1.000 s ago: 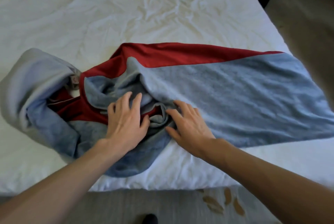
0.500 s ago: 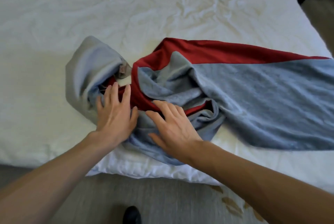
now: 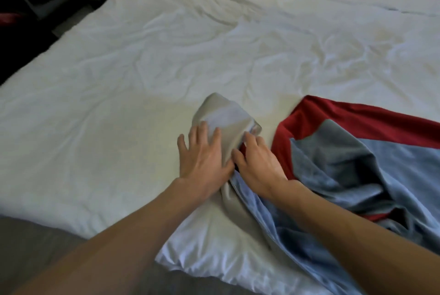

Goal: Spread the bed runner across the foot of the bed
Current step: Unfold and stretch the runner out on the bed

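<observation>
Runner (image 3: 371, 166) lies on the bed (image 3: 142, 80) near the foot edge, blue-grey face up with red backing showing along its far side. Right portion lies fairly flat; left end is bunched into a folded grey wad. Middle is rumpled, with red showing in the folds.

Left hand (image 3: 202, 159) rests flat on the wad, fingers spread, palm down. Right hand (image 3: 259, 163) sits just beside it, fingers curled into the fold where red meets grey; whether it pinches cloth or only presses, cannot tell.

Judgement: the step in hand is opening out the left end toward the bare white stretch of bed. Task is perhaps half done.

Risks: pulling the wad left may drag the flat right portion askew, since nothing pins it. The fold may open red side up. Near edge already hangs over the foot; a tug could slide it off.
</observation>
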The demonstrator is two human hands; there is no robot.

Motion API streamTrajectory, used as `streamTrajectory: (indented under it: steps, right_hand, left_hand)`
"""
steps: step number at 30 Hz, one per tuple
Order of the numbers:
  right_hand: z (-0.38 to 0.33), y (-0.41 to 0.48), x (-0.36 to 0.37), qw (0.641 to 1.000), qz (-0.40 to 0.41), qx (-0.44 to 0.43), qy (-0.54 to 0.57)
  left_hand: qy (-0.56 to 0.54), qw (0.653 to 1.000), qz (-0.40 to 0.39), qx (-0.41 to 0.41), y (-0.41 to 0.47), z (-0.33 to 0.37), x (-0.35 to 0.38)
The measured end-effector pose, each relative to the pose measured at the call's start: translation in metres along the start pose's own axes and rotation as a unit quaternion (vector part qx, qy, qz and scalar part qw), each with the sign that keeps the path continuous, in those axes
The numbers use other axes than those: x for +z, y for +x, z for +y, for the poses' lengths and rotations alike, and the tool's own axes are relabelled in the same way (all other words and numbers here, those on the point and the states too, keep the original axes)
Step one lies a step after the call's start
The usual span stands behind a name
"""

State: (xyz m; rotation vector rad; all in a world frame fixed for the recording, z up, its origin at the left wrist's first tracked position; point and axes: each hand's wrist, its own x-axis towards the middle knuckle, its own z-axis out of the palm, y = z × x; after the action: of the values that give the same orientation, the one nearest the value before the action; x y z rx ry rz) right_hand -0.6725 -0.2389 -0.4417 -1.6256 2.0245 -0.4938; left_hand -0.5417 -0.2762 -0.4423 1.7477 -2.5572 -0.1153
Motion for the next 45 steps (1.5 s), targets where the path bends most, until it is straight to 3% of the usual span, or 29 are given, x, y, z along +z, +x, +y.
streamTrajectory:
  steps: [5, 8, 17, 26, 30, 33, 38, 41, 45]
  right_hand:
    - [-0.002, 0.034, 0.013, 0.988, 0.002, 0.081, 0.134]
    - [-0.003, 0.046, 0.021, 0.982, 0.003, 0.078, 0.174]
    - [-0.055, 0.074, 0.038, 0.985, -0.029, -0.142, 0.094]
    - [-0.139, 0.093, 0.078, 0.947, -0.041, -0.32, -0.002]
    - [-0.181, 0.096, 0.115, 0.941, -0.121, -0.316, -0.002]
    - [-0.198, 0.09, 0.142, 0.934, -0.204, -0.294, 0.016]
    - [-0.19, 0.085, 0.16, 0.933, -0.248, -0.261, 0.016]
    - [-0.187, 0.09, 0.16, 0.946, -0.192, -0.254, 0.055]
    - [-0.183, 0.107, 0.151, 0.968, -0.1, -0.23, 0.017]
  left_hand:
    - [0.017, 0.999, -0.038, -0.007, 0.016, -0.015, 0.003]
    - [0.022, 0.998, -0.063, -0.022, 0.02, -0.025, 0.006]
    - [-0.075, 0.994, -0.024, -0.078, 0.026, -0.064, 0.014]
    - [-0.142, 0.969, 0.052, -0.197, 0.007, -0.137, 0.008]
    - [-0.183, 0.938, 0.074, -0.285, -0.019, -0.182, 0.013]
    - [-0.163, 0.928, 0.024, -0.335, -0.039, -0.212, 0.024]
    - [-0.177, 0.905, -0.017, -0.386, -0.046, -0.214, 0.035]
    - [-0.216, 0.887, 0.006, -0.408, -0.05, -0.221, 0.035]
    - [-0.216, 0.883, 0.074, -0.411, -0.044, -0.243, 0.023]
